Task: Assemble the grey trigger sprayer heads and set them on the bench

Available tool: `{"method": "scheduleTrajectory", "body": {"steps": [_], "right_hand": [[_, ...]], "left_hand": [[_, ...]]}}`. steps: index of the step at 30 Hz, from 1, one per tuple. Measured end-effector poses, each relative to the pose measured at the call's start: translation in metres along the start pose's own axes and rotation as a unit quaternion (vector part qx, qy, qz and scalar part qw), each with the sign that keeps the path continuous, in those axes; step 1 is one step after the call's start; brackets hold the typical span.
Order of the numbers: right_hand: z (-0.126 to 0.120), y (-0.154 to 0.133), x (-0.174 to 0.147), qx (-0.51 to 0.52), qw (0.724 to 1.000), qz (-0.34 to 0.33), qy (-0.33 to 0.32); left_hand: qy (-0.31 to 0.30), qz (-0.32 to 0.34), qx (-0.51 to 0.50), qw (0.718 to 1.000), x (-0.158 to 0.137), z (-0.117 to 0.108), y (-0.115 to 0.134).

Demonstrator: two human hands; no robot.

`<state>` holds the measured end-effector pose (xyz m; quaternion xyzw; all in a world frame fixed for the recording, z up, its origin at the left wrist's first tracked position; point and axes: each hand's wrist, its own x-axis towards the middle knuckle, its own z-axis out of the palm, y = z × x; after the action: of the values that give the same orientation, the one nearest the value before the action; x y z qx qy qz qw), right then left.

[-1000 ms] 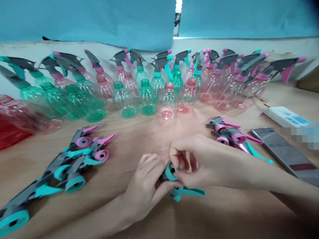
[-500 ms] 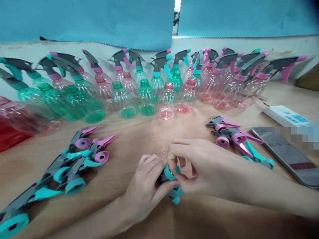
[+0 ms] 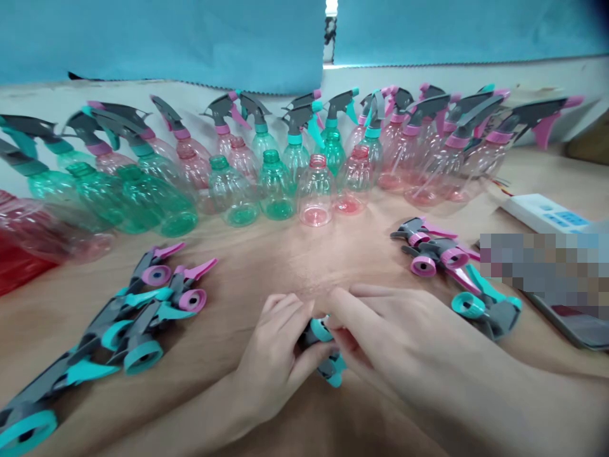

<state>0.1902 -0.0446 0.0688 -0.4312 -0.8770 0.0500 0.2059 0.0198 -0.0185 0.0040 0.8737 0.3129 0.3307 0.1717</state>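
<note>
Low in the middle, my left hand [image 3: 280, 349] is wrapped round a trigger spray head [image 3: 320, 328], dark grey with a teal collar and teal trigger. The collar's open end faces up beside my left thumb. My right hand [image 3: 380, 330] bends over that collar, its fingertips closed together at the rim. Whatever lies between those fingertips is hidden by the hand. Loose spray heads with pink collars [image 3: 454, 257] and a teal one [image 3: 469, 305] lie just beyond my right hand.
More spray heads [image 3: 143, 357] lie in a row at the left. Behind stand green and pink bottles [image 3: 316, 197], several uncapped, others with spray heads fitted. A red bag [image 3: 28, 266] lies at far left. At right are a white power strip [image 3: 542, 212] and a partly blurred phone [image 3: 571, 330].
My right hand has turned flatter and lower over the collar, its fingers less curled. The teal spray head at right shows more now. My left hand keeps its hold.
</note>
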Motion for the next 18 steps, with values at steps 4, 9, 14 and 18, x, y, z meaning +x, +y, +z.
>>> {"method": "scheduleTrajectory", "body": {"steps": [4, 9, 14, 18], "right_hand": [[-0.006, -0.008, -0.002, -0.019, 0.999, 0.024, -0.032], [-0.017, -0.013, -0.002, -0.028, 0.998, 0.039, -0.039], [-0.007, -0.009, 0.004, 0.010, 0.994, 0.074, -0.077], [-0.007, -0.002, 0.002, 0.029, 0.992, 0.060, -0.104]], "left_hand": [[-0.011, 0.005, -0.008, 1.000, 0.000, -0.001, 0.000], [-0.014, 0.001, -0.014, 1.000, 0.000, -0.001, 0.000], [-0.021, -0.009, -0.010, 1.000, 0.000, 0.000, 0.000], [-0.022, 0.017, -0.009, 1.000, -0.002, 0.000, 0.000]]}}
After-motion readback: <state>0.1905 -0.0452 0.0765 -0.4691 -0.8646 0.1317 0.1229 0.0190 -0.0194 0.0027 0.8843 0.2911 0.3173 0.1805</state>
